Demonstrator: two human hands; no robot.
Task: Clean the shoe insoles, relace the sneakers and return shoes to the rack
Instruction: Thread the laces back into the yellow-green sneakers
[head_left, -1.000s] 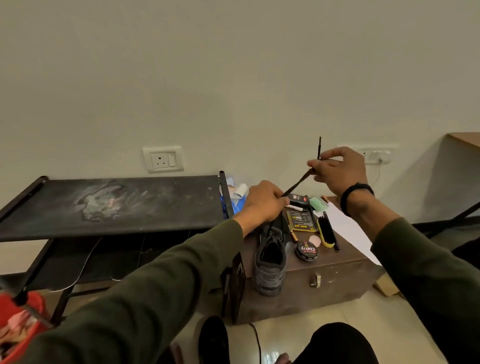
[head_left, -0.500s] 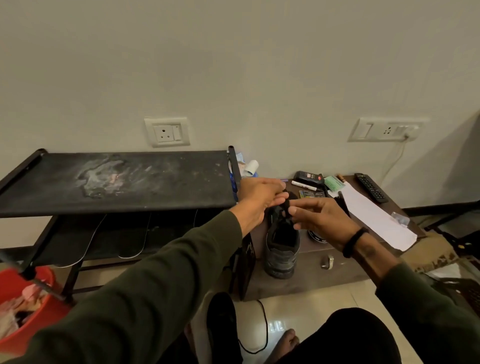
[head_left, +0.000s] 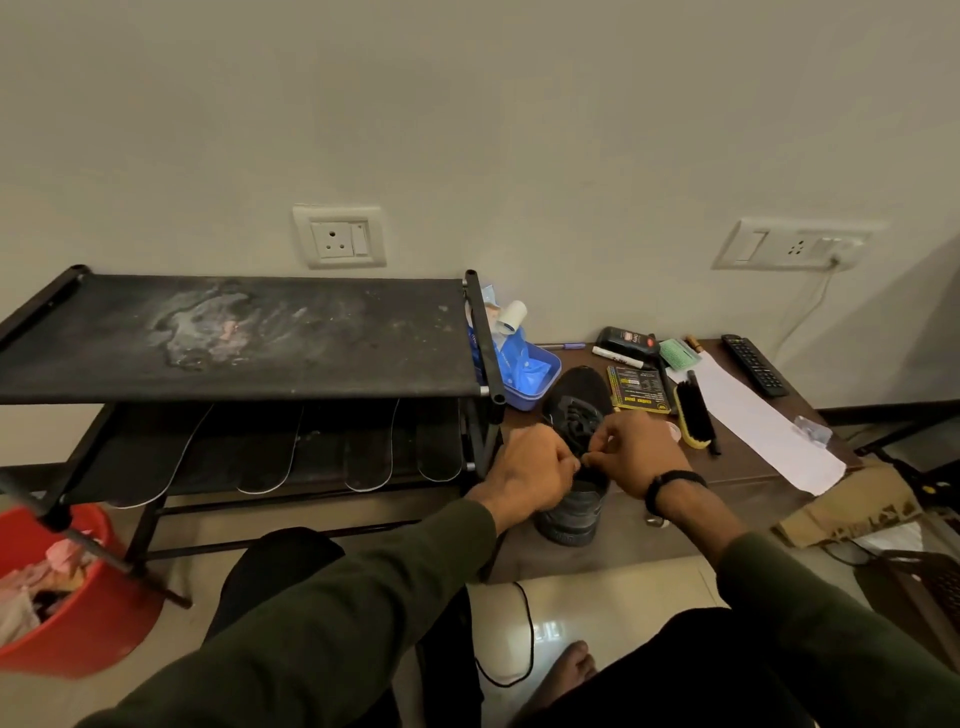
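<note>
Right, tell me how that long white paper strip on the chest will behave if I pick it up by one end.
The paper looks thin and flat, so it would probably droop and bend. It is likely very light and may flutter. Its near end overhangs the chest, so a nudge could slide it off.

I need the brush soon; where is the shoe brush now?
The shoe brush lies on the brown cabinet, right of the sneaker, between the yellow-black card and the white paper.

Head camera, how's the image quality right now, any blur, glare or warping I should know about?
Head view: dim, warm light; the sneaker between the left hand and right hand reads as a dark mass, laces hard to tell; wide-angle bending of the shoe rack; glare on the floor tile; red bucket soft at the edge.
</note>
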